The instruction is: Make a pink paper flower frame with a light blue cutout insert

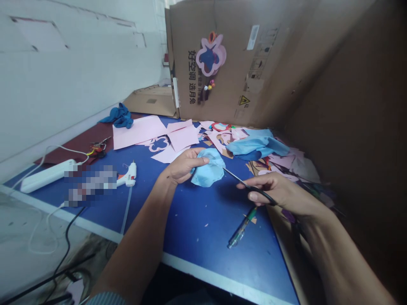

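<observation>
Pinched between the thumb and fingers of my left hand (187, 164) is a roundish piece of light blue cloth (208, 171), held above the blue table. My right hand (280, 192) grips black-handled scissors (259, 191) by the handles. The scissor blades point left, and their tips are at the right edge of the cloth; whether they touch it I cannot tell. Below my right hand lies a pen (242, 228) with a green and clear barrel. A larger piece of light blue cloth (257, 143) rests behind, on paper scraps.
Pink paper sheets (140, 131) and cut scraps cover the table's back. A white glue gun (129, 174) and a power strip (47, 174) with cords lie at left. A cardboard box (235, 97) with a pink flower-shaped hanging (211, 55) stands behind. Dark blue cloth (119, 115) sits back left.
</observation>
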`<state>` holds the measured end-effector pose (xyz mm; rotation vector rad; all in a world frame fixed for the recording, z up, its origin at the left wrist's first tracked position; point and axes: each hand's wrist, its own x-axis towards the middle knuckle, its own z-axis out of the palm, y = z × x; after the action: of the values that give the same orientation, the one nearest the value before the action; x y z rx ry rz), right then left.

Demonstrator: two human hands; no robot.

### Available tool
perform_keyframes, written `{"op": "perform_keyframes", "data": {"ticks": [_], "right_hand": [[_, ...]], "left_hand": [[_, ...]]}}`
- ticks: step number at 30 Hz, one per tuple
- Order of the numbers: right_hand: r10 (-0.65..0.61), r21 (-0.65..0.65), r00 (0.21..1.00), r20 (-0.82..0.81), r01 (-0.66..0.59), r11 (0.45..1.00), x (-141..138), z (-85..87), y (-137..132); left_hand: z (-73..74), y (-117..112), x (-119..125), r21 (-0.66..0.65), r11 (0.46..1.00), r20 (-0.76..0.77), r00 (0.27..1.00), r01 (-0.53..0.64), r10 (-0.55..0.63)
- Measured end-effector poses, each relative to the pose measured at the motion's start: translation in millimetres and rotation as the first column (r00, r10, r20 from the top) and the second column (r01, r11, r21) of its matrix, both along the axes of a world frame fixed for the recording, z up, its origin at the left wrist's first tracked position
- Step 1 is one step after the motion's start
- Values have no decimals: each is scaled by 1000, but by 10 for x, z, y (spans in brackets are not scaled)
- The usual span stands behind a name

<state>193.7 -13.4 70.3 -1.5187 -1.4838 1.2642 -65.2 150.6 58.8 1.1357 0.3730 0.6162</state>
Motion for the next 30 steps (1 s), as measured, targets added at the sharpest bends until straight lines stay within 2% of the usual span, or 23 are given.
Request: {"op": "perform_keyframes", "data": {"ticks": [16,23,30], "right_hand": [[29,-104,993,-113,-41,994,63,-116,15],[10,-98,991,-136,-24,995,48,-91,17],[-10,-64,984,-180,-2,998,44,-142,6]], "left_hand": [[5,-15,6,14,1000,-7,1000,12,-12],[16,-45,11,52,998,-11,1000,-22,23],[14,-52,17,64,998,16,1000,-27,26]]}}
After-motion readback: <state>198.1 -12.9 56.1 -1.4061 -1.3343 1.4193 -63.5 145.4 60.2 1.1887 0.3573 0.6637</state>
